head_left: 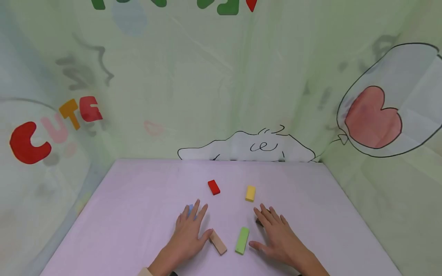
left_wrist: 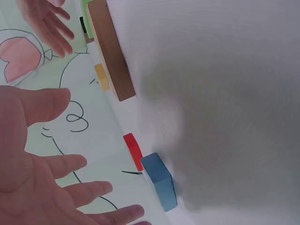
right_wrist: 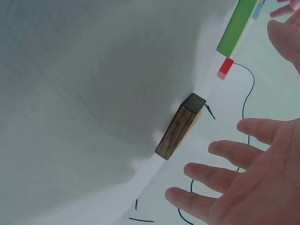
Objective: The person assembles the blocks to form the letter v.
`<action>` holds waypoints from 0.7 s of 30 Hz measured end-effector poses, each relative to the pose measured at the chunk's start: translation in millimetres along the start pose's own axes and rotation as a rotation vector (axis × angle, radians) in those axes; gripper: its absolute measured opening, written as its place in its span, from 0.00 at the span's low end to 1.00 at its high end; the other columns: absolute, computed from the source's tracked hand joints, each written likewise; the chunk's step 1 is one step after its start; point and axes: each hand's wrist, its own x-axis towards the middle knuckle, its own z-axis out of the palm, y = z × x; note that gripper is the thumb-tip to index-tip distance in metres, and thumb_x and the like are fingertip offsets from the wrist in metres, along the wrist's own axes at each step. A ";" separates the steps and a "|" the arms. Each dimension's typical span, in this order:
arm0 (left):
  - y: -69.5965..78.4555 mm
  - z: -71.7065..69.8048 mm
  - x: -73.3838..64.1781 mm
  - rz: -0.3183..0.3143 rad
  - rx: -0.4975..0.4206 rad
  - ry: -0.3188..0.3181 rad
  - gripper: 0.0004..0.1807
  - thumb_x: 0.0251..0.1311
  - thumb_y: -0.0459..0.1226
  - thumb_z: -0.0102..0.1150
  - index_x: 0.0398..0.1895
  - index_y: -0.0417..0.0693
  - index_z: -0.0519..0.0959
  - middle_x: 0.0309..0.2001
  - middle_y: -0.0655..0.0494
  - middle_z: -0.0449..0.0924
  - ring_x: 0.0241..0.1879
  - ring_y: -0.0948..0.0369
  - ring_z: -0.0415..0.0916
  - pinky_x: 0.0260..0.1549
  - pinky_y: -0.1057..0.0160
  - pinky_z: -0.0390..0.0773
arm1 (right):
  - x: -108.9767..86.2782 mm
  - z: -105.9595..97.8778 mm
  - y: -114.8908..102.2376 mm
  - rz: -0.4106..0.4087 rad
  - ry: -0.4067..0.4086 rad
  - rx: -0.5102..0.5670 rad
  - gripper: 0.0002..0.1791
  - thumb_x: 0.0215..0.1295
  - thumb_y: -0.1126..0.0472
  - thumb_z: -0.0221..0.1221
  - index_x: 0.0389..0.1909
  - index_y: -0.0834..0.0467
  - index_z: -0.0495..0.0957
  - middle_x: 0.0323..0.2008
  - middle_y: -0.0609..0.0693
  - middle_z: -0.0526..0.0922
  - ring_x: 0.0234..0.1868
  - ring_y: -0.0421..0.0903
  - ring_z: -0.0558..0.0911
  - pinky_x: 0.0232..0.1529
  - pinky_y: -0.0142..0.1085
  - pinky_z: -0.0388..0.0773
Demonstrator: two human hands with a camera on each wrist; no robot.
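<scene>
My left hand (head_left: pixel 188 235) hovers over the table with its fingers spread, partly covering a blue block (left_wrist: pixel 160 180). By its thumb lies a natural wood block (head_left: pixel 218 243). Fingers also spread, my right hand (head_left: pixel 276 237) is held above a dark brown block (right_wrist: pixel 180 126), mostly hidden under it in the head view. A light green block (head_left: pixel 242 240) lies between the two hands, nearer the right thumb. Farther back are a red block (head_left: pixel 214 187) and a yellow block (head_left: pixel 250 193). Neither hand holds anything.
The blocks lie in a loose ring on a pale lilac table (head_left: pixel 138 199). A light green cloth (head_left: pixel 207 84) printed with letters and balloons hangs behind and along both sides of the table.
</scene>
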 end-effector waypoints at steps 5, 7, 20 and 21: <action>-2.5 -4.3 -0.8 0.052 0.021 0.024 0.39 0.73 0.49 0.62 0.82 0.45 0.62 0.83 0.37 0.56 0.79 0.29 0.57 0.73 0.27 0.62 | 0.0 -2.2 0.4 -0.023 0.017 -0.003 0.54 0.61 0.33 0.70 0.81 0.56 0.63 0.81 0.62 0.63 0.80 0.70 0.64 0.72 0.72 0.65; -2.4 -4.8 -1.3 0.062 0.022 0.025 0.39 0.73 0.48 0.61 0.81 0.44 0.64 0.82 0.37 0.58 0.78 0.30 0.58 0.73 0.29 0.63 | -0.4 -2.9 0.8 -0.028 0.022 -0.010 0.53 0.61 0.35 0.71 0.81 0.57 0.63 0.81 0.62 0.64 0.79 0.70 0.65 0.71 0.72 0.67; -0.6 -7.6 -0.2 0.120 0.113 0.031 0.31 0.72 0.49 0.63 0.73 0.47 0.75 0.63 0.49 0.77 0.57 0.52 0.73 0.53 0.48 0.81 | -0.7 -4.6 -4.1 -0.082 0.006 0.043 0.45 0.61 0.41 0.74 0.74 0.58 0.72 0.75 0.60 0.74 0.73 0.65 0.75 0.66 0.64 0.76; -0.6 -8.3 0.6 0.114 0.117 0.004 0.30 0.72 0.50 0.63 0.72 0.47 0.75 0.62 0.49 0.77 0.55 0.53 0.74 0.51 0.50 0.83 | -1.5 -5.2 -5.7 -0.072 -0.004 0.068 0.44 0.61 0.42 0.74 0.74 0.58 0.72 0.74 0.60 0.74 0.72 0.65 0.76 0.66 0.63 0.76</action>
